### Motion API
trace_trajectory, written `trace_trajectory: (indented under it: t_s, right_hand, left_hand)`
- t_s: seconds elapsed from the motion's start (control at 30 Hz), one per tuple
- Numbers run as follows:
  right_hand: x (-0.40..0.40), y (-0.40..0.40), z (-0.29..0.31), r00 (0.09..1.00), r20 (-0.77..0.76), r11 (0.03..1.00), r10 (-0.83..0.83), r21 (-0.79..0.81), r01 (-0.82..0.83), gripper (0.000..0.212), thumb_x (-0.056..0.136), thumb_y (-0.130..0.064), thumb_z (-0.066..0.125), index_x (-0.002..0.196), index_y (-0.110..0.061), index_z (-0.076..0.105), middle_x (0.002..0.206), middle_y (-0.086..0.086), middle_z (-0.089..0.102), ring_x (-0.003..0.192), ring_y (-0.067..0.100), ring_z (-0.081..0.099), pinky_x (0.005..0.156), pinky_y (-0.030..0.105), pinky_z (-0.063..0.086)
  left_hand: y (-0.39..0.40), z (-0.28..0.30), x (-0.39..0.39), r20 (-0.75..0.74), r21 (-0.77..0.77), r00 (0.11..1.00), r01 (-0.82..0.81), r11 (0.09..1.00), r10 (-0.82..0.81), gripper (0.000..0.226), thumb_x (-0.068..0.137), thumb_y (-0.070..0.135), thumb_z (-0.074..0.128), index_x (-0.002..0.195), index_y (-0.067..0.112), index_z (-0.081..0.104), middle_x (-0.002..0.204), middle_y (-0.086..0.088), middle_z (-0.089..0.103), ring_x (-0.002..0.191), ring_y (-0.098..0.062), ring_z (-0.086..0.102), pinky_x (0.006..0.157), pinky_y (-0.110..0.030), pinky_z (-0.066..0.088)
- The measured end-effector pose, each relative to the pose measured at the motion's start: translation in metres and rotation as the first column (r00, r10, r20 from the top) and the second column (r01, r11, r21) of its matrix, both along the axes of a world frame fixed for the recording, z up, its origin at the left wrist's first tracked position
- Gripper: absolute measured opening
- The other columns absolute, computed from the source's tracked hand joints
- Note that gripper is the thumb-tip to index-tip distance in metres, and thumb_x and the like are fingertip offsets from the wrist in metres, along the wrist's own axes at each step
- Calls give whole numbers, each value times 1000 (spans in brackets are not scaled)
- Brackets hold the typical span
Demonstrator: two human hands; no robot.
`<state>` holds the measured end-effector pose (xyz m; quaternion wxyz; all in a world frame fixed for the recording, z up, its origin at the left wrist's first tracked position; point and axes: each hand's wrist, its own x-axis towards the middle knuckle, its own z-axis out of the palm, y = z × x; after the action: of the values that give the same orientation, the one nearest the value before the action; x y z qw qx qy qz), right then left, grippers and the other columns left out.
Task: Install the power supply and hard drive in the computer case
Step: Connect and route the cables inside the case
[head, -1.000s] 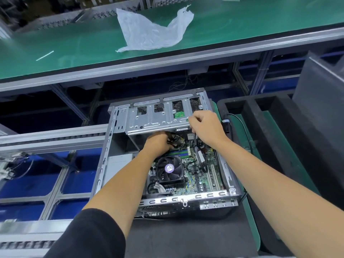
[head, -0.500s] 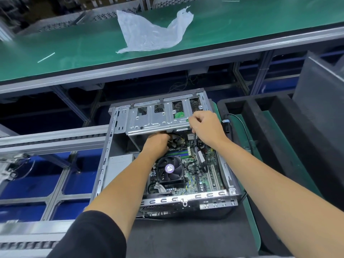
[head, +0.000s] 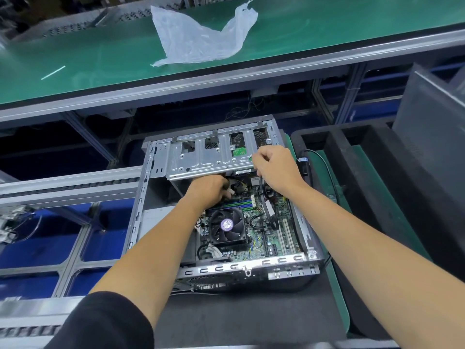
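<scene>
Centrally, open grey metal computer case lay on dark surface. Left hand reached under silver perforated drive cage, fingers curled round white cable connector. Right hand at cage's right edge, pinching thin black cable. Crumpled clear plastic bag on green conveyor belt beyond.

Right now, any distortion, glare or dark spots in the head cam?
Head view: wide-angle bend curves the conveyor rail; soft sheen on the green belt; deep shadow under the drive cage hides the left hand fingers; right hand well lit.
</scene>
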<state>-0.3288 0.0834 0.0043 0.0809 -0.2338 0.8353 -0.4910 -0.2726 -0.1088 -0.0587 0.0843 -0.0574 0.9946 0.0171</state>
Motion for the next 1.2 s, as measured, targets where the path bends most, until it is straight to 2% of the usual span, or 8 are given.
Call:
trace_trajectory:
  t_s: [0.13, 0.43, 0.6, 0.7, 0.77, 0.9, 1.03, 1.2]
  right_hand:
    - [1, 0, 0, 1000, 2, 1000, 7, 3, -7, 31, 91, -13, 50, 74, 13, 52, 75, 31, 60, 55, 18, 39, 55, 28, 33]
    - [2, -2, -1, 1000, -15, 1000, 4, 19, -3, 32, 91, -14, 50, 74, 12, 52, 76, 31, 60, 56, 18, 39, 56, 29, 32]
    - [2, -2, -1, 1000, -20, 1000, 3, 29, -2, 32, 92, -15, 51, 75, 12, 53, 76, 30, 60, 56, 18, 40, 56, 28, 34]
    - [3, -2, -1, 1000, -20, 1000, 0, 30, 0, 31, 92, -13, 50, 75, 12, 53, 77, 30, 61, 57, 18, 39, 56, 29, 32]
    - [4, -2, -1, 1000, -19, 1000, 3, 31, -2, 31, 92, -13, 50, 75, 13, 53, 77, 31, 60, 56, 17, 38, 55, 28, 32]
    - [3, -2, -1, 1000, -27, 999, 1, 33, -1, 31, 92, -13, 51, 75, 12, 54, 76, 30, 61, 56, 17, 38, 55, 28, 32]
    - [3, -2, -1, 1000, -24, 1000, 2, 31, -1, 31, 92, -13, 50, 76, 13, 54, 76, 31, 60, 55, 17, 37, 54, 27, 30]
    - [2, -2, -3, 1000, -23, 1000, -3, 20, 3, 32, 92, -14, 50, 75, 13, 53, 76, 31, 60, 56, 18, 39, 54, 28, 31]
  left_hand:
    - [12, 3, 1, 19, 28, 991, 133, 991, -133, 10, 87, 11, 58, 90, 15, 67, 102, 0, 66, 97, -23, 62, 64, -29, 39]
    - [6, 6, 6, -27, 166, 996, 84, 983, -81, 17, 86, 36, 66, 100, 27, 70, 101, 1, 70, 98, -24, 60, 72, -31, 41]
    - [5, 11, 8, 51, 278, 989, 118, 953, -137, 23, 83, 30, 73, 103, 19, 74, 107, 2, 71, 100, -20, 62, 84, -34, 49]
    - [3, 13, 8, 146, 418, 980, 61, 906, -134, 23, 85, 18, 71, 107, 11, 73, 113, -2, 70, 106, -18, 61, 94, -30, 46]
    - [2, 14, 8, 186, 427, 974, 40, 903, -131, 22, 88, 15, 67, 109, 10, 72, 116, -2, 69, 110, -17, 60, 97, -28, 44]
    - [-2, 15, 5, 159, 324, 985, 16, 946, -71, 20, 94, 20, 59, 108, 14, 71, 112, -3, 69, 105, -23, 60, 90, -36, 48]
    - [-2, 8, 5, 69, 18, 997, -28, 999, 26, 21, 94, 33, 52, 95, 14, 60, 98, -6, 66, 86, -30, 60, 66, -34, 44]
    - [1, 2, 2, 47, -173, 998, -22, 985, 30, 5, 90, 10, 51, 92, 11, 55, 94, -10, 65, 72, -29, 53, 62, -35, 43]
